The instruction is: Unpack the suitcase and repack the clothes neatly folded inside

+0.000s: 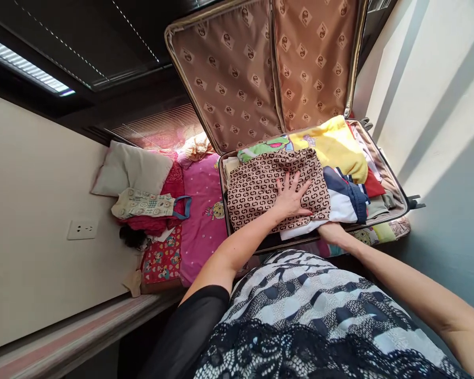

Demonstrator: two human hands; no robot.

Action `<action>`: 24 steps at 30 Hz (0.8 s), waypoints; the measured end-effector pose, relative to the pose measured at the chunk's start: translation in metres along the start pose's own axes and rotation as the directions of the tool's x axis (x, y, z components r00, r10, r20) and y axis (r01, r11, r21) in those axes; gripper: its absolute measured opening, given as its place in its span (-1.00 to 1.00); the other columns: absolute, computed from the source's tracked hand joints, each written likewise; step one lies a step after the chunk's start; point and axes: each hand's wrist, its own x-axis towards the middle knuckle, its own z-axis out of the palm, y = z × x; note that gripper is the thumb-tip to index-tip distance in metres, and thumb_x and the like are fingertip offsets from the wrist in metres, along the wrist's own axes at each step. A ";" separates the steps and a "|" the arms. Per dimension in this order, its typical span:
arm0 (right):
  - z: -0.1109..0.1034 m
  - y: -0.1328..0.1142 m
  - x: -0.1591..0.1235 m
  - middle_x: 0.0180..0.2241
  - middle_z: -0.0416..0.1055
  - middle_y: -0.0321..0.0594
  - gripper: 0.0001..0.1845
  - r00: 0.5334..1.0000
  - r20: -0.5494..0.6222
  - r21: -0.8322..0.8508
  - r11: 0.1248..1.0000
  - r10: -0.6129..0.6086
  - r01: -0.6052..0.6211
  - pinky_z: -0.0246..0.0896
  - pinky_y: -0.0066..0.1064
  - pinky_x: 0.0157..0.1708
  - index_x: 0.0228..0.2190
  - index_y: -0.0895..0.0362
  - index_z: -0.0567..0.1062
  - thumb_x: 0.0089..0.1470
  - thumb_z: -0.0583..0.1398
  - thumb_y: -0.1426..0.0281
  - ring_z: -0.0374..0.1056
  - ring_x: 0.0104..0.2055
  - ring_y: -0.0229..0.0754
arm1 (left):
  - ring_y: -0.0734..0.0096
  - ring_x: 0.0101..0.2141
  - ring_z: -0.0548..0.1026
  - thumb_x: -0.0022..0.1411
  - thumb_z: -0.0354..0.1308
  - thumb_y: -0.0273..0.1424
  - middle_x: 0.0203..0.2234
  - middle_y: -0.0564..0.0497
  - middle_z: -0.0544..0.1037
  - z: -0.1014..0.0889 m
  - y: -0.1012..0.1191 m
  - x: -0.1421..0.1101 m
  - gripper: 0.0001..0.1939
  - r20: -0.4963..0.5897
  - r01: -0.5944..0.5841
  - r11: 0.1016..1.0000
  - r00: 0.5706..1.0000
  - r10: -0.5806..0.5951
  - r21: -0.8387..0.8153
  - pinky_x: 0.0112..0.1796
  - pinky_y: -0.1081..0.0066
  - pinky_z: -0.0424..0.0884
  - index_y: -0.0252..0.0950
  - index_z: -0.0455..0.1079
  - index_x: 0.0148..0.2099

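An open suitcase (400, 196) lies in front of me, filled with folded clothes. My left hand (291, 199) rests flat, fingers spread, on a brown patterned cloth (253, 192) on top of the pile. My right hand (334, 232) reaches in at the near edge, beside a white garment (300, 230); its fingers are hidden under the cloth. Right of the patterned cloth lies a navy and white garment (347, 197). Behind it are a yellow garment (332, 150) and a green one (263, 149).
The suitcase lid (237, 79) stands raised at the back, its lining brown and patterned. On the left, a pink blanket (199, 226) carries a white pillow (136, 168) and a small printed garment (150, 204). Walls close in on both sides, with a socket (82, 230) on the left one.
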 end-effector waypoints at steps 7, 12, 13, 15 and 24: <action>-0.066 -0.017 -0.102 -0.23 0.56 0.02 -0.67 0.923 -0.090 -0.210 0.913 -0.374 0.350 0.33 -0.21 -0.22 -0.18 0.15 0.62 0.30 0.07 0.62 0.46 -0.20 0.01 | -0.61 0.54 -0.27 0.10 0.50 0.11 0.63 -0.26 -0.28 0.023 0.013 -0.003 0.31 0.017 0.011 0.999 1.000 -0.012 0.040 0.37 -0.58 -0.22 -0.02 -0.14 0.67; -0.146 -0.001 -0.117 -0.26 0.50 0.02 -0.72 0.916 -0.102 -0.147 0.917 -0.387 0.371 0.25 -0.21 -0.20 -0.20 0.07 0.57 0.33 0.09 0.57 0.39 -0.21 -0.04 | -0.64 0.53 -0.23 0.10 0.51 0.07 0.62 -0.31 -0.21 0.027 0.013 -0.003 0.25 -0.024 -0.007 1.000 1.000 0.007 0.012 0.34 -0.63 -0.19 -0.05 -0.04 0.66; -0.152 -0.002 -0.102 -0.26 0.49 0.00 -0.73 0.907 -0.093 -0.123 0.909 -0.411 0.399 0.25 -0.23 -0.20 -0.18 0.09 0.57 0.33 0.09 0.57 0.39 -0.21 -0.06 | -0.65 0.53 -0.21 0.11 0.51 0.05 0.62 -0.32 -0.20 0.028 0.013 -0.003 0.24 -0.030 -0.008 1.000 0.999 0.008 0.010 0.34 -0.64 -0.18 -0.06 -0.03 0.66; -0.155 -0.008 -0.059 -0.26 0.46 -0.04 -0.75 0.890 -0.107 -0.082 0.896 -0.444 0.437 0.24 -0.28 -0.22 -0.17 0.13 0.55 0.32 0.09 0.58 0.38 -0.23 -0.09 | -0.66 0.52 -0.18 0.16 0.48 0.01 0.62 -0.31 -0.18 0.032 0.012 -0.003 0.18 -0.043 -0.016 1.000 0.999 0.017 0.009 0.35 -0.61 -0.15 -0.07 0.00 0.65; -0.105 0.005 0.080 -0.48 0.34 -0.29 -0.88 0.964 -0.257 0.591 0.801 0.073 0.097 0.17 -0.43 -0.37 -0.49 0.08 0.31 0.01 0.19 0.40 0.24 -0.41 -0.25 | -0.16 0.53 0.08 0.21 0.39 -0.18 0.54 -0.25 0.16 0.009 -0.033 -0.037 -0.11 0.193 -0.267 0.932 0.929 0.317 -0.245 0.45 -0.14 0.10 -0.16 0.29 0.54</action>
